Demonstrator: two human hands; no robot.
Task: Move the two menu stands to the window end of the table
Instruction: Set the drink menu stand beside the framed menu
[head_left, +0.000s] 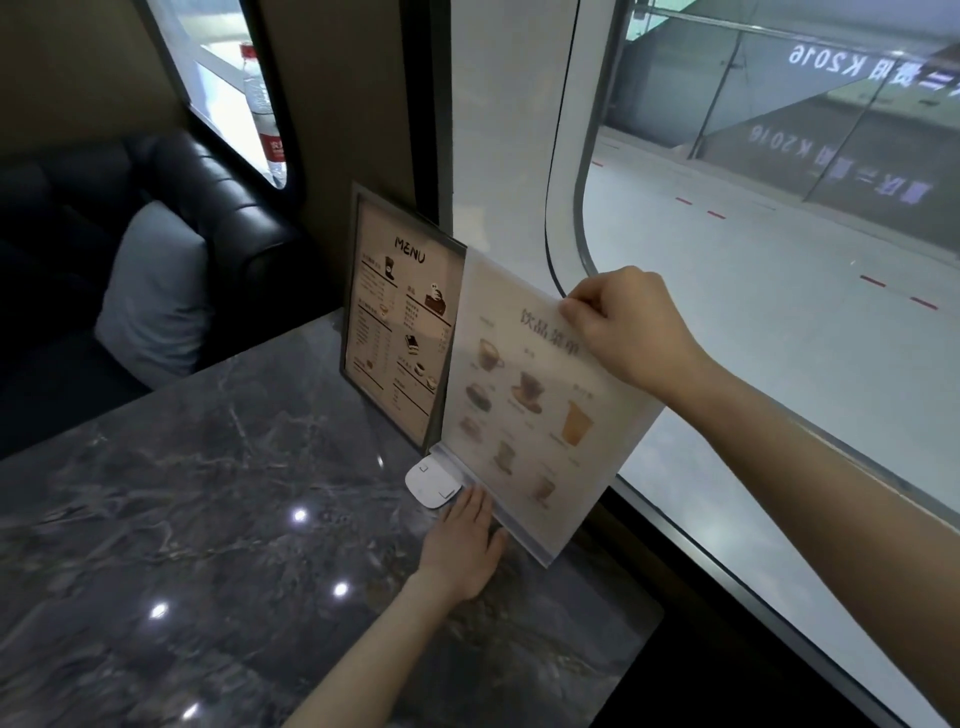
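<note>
1. Two menu stands are standing mid-frame: a dark-framed one (402, 317) and a clear one (524, 400).
2. Two hands are showing: left (462, 545), right (623, 325).
3. One white device (431, 483) is lying at centre.
4. One bottle (262, 111) is standing at upper left.
5. One cushion (156, 291) is lying at left.

Two bare arms come into the picture from the bottom and the right side. No sleeves show on either arm; both are bare as far as the picture goes. The left hand (460, 545) has no ring, no watch and no band on the wrist. The right hand (626, 325) is bare too, with nothing on the wrist. No gloves are worn. The fingers (584, 301) on the right hand have short, plain nails. The rest of the person's body is out of the picture.
</note>
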